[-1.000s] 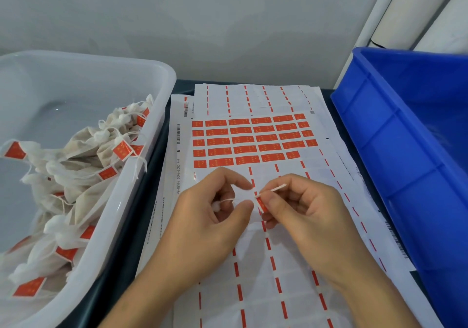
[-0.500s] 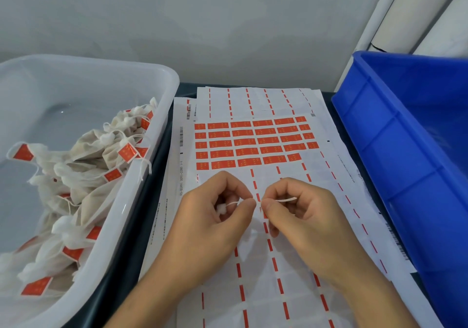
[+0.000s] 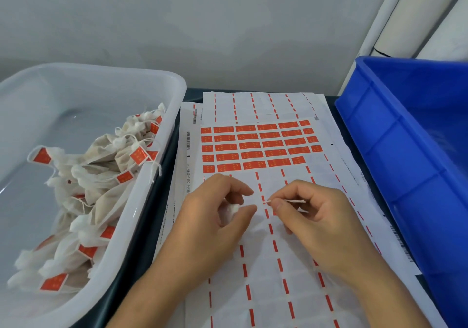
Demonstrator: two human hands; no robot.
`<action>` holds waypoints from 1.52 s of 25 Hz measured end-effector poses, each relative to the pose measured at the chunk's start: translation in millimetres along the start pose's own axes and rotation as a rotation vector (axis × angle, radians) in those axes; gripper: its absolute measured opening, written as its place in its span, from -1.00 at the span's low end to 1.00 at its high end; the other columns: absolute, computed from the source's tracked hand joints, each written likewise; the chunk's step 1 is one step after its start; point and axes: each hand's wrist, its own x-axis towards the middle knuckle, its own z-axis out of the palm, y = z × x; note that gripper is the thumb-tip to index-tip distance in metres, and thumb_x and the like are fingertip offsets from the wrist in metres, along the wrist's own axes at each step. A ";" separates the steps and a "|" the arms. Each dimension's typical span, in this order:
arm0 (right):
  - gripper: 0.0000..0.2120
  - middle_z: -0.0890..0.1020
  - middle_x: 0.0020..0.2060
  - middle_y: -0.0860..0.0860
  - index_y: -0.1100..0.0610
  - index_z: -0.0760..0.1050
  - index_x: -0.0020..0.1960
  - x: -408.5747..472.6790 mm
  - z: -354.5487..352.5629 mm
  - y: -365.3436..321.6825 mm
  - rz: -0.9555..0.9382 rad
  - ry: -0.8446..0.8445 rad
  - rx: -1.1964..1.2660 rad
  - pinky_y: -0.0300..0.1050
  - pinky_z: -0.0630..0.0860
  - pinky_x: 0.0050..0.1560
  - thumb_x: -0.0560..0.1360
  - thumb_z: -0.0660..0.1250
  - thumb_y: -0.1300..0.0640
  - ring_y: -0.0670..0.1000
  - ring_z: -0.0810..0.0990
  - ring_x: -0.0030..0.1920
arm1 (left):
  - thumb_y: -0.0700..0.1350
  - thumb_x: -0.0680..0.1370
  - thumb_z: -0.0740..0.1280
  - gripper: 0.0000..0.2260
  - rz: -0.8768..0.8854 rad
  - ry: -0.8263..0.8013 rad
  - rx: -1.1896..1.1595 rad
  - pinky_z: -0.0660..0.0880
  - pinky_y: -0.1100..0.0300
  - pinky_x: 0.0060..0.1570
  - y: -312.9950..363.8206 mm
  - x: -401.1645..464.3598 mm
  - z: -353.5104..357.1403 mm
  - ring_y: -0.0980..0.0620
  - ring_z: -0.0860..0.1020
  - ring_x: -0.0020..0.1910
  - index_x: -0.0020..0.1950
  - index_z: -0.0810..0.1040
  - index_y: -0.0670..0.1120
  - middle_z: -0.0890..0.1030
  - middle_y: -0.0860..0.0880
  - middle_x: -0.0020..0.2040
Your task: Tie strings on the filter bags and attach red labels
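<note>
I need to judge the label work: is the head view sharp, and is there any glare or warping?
Head view: soft, even light; the right hand and left hand look slightly soft, so the string is hard to trace; a small glare spot on the white bin floor; wide-angle bending of the blue crate edges.

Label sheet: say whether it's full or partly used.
Partly used: the label sheet keeps red labels only in its upper rows; below, only backing and red strips.

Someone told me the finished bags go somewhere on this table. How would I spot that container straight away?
Start at the sheet of red labels lying flat in the middle, then look to its left. The white plastic tub there holds a heap of tied filter bags, each with a small red tag. The blue crate on the right is a different colour, and no bags show in it.
</note>
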 end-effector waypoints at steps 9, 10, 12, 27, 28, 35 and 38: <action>-0.81 0.69 -0.19 -0.32 -0.14 0.65 -0.14 0.1 3.3 -8.0 -0.043 0.111 0.006 -0.50 0.55 -0.16 0.38 0.38 -0.21 -0.25 0.66 -0.04 | 0.13 0.47 0.48 -0.79 0.053 0.166 0.170 0.51 0.47 0.00 6.3 -10.6 -16.9 0.27 0.58 -0.02 0.07 0.72 0.13 0.60 0.29 -0.15; -0.84 0.69 -0.20 -0.34 -0.15 0.65 -0.14 -0.2 3.3 -10.9 -0.054 0.113 0.005 -0.50 0.55 -0.16 0.38 0.39 -0.19 -0.25 0.67 -0.05 | 0.11 0.47 0.47 -0.77 0.058 0.182 0.168 0.53 0.45 0.00 8.9 -12.9 -18.5 0.27 0.59 -0.03 0.09 0.73 0.10 0.62 0.28 -0.13; -0.88 0.69 -0.18 -0.38 -0.21 0.65 -0.11 -0.8 2.2 -21.1 -0.078 0.098 0.001 -0.50 0.56 -0.13 0.40 0.39 -0.17 -0.25 0.68 -0.08 | 0.05 0.49 0.50 -0.79 0.068 0.226 0.159 0.54 0.42 -0.01 16.3 -18.7 -24.6 0.26 0.60 -0.06 0.11 0.73 0.07 0.63 0.25 -0.10; -0.90 0.74 -0.18 -0.13 -0.01 0.70 -0.03 81.7 105.3 -171.3 -0.414 -0.128 0.198 -0.07 0.67 0.00 0.56 0.44 0.17 -0.16 0.72 -0.15 | -0.23 0.53 0.49 -0.76 0.036 0.522 0.281 0.54 0.48 -0.10 36.7 -4.6 -187.7 0.30 0.65 -0.10 0.09 0.69 0.09 0.68 0.21 -0.08; -0.90 0.73 -0.19 -0.15 -0.02 0.70 -0.03 86.6 116.3 -171.2 -0.411 -0.138 0.121 -0.13 0.64 -0.05 0.56 0.43 0.14 -0.19 0.70 -0.16 | -0.24 0.54 0.48 -0.75 0.006 0.496 0.326 0.54 0.48 -0.09 27.5 -3.5 -190.8 0.30 0.63 -0.09 0.12 0.68 0.08 0.67 0.21 -0.08; -0.82 0.55 -0.23 -0.10 -0.02 0.69 -0.10 84.0 137.5 -143.5 -0.514 -0.008 -0.498 -0.37 0.16 -0.31 0.59 0.34 0.03 -0.10 0.44 -0.17 | -0.10 0.51 0.48 -0.80 -0.060 0.329 0.276 0.64 0.12 -0.02 -11.6 -11.8 -161.8 0.21 0.65 -0.10 0.10 0.70 0.10 0.68 0.16 -0.13; -0.86 0.64 -0.10 -0.08 -0.03 0.71 0.03 78.6 127.5 -143.9 -0.527 0.041 -0.393 -0.36 0.28 -0.20 0.59 0.36 0.04 -0.09 0.48 -0.07 | -0.05 0.50 0.48 -0.78 -0.003 0.384 0.333 0.61 0.10 -0.05 -4.8 -12.5 -158.3 0.21 0.62 -0.06 0.12 0.65 0.18 0.65 0.20 -0.10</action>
